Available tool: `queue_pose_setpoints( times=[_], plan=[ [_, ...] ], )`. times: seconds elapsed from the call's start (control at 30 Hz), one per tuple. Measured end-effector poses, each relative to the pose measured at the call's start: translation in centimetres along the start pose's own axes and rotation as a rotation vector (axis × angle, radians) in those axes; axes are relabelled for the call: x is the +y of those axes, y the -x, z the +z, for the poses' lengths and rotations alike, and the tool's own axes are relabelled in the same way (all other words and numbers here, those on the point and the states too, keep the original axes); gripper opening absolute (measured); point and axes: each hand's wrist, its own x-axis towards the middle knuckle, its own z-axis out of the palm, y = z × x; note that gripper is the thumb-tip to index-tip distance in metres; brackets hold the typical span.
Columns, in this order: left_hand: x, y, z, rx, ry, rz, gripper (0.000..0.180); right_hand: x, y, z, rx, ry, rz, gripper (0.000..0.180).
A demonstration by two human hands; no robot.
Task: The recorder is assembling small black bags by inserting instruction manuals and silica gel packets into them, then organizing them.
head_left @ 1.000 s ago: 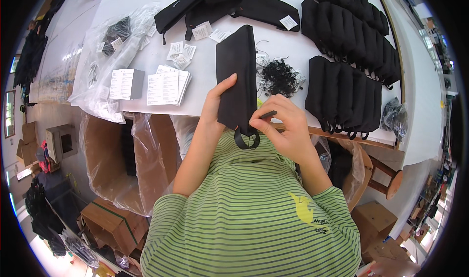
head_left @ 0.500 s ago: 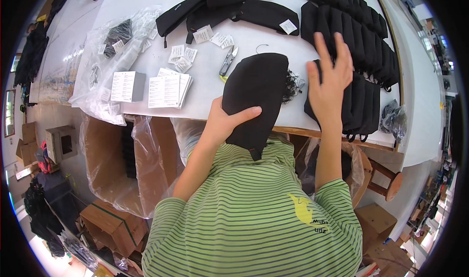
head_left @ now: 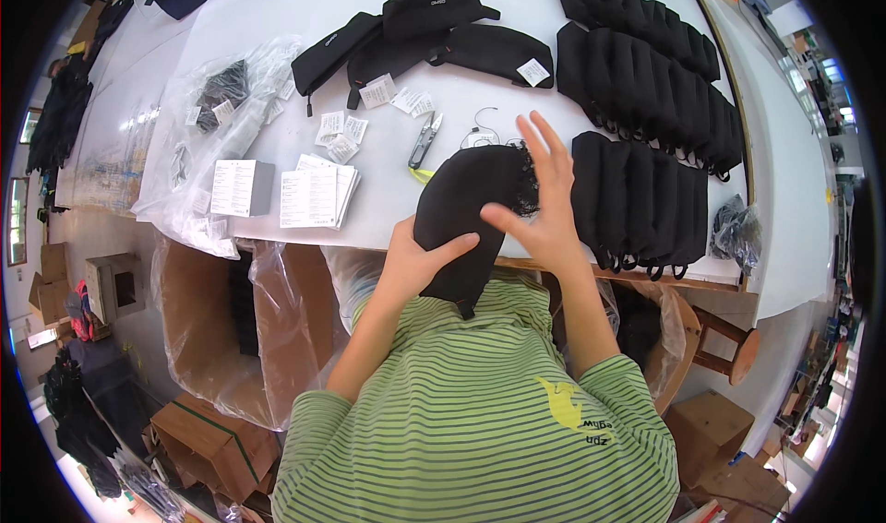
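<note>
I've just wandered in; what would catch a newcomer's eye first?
Probably the black pouch in the centre, gripped by the left hand, with the right hand spread at its right side. Next come rows of dark pouches along the right of the white table, and the striped green shirt at the lower middle.

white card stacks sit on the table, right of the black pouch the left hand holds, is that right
The side is wrong: the head view shows the white card stacks on the table, left of the black pouch the left hand holds.
</note>
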Motion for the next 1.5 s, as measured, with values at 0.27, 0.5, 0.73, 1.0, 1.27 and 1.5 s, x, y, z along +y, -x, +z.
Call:
queue_pose_setpoints(
  times=[0.27, 0.5, 0.73, 1.0, 1.27, 1.5],
  plan=[
    [-0.9, 0.2, -0.3, 0.179, -0.192, 0.236, 0.036, 2.7, 1.0, 0.7, 0.100, -0.492, 0.393, 0.056],
    [-0.5, -0.1, 0.8, -0.111, 0.164, 0.181, 0.042, -0.2, 5.8, 2.9, -0.398, -0.757, 0.435, 0.086],
    [-0.5, -1.3, -0.9, 0.095, 0.053, 0.273, 0.087, -0.9, 5.5, 1.1, -0.530, -0.530, 0.340, 0.084],
    [1.1, -0.9, -0.7, 0.089, 0.201, 0.226, 0.078, -1.3, 5.9, 1.7, -0.490, -0.695, 0.457, 0.074],
    [0.9, -1.4, -1.6, 0.107, 0.271, 0.137, 0.070, 0.7, 6.7, 2.0, -0.508, -0.893, 0.636, 0.065],
    [3.3, -1.9, -4.8, -0.261, -0.353, 0.469, 0.038, 3.4, 6.3, -0.6, -0.856, -1.529, 0.940, 0.061]
  ],
)
